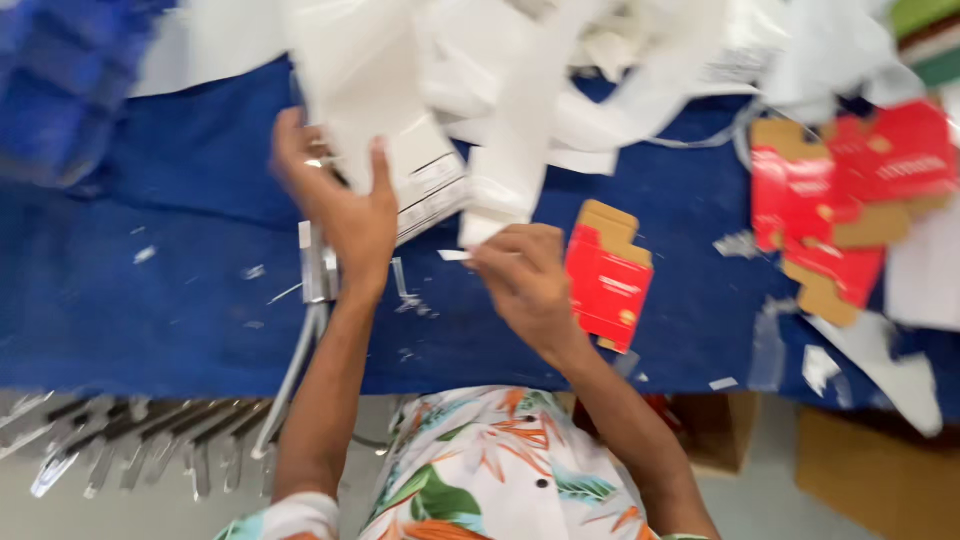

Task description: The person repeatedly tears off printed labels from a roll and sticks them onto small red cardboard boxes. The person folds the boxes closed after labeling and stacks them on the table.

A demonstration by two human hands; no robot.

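My left hand (335, 205) grips the lower part of a white plastic pouch (375, 120) with a label patch, holding it up over the blue table (150, 260). My right hand (520, 280) pinches a small white strip (455, 255) just right of the left hand, below another white bag (510, 170). A flat red and brown carton blank (605, 275) lies on the table right beside my right hand. The picture is blurred by motion.
A heap of white plastic bags (640, 70) covers the far side. More flat red cartons (850, 195) lie at the right. Blue material (60, 80) is at the far left. Silvery packets (120, 440) hang along the near edge; brown cardboard boxes (870, 470) stand below right.
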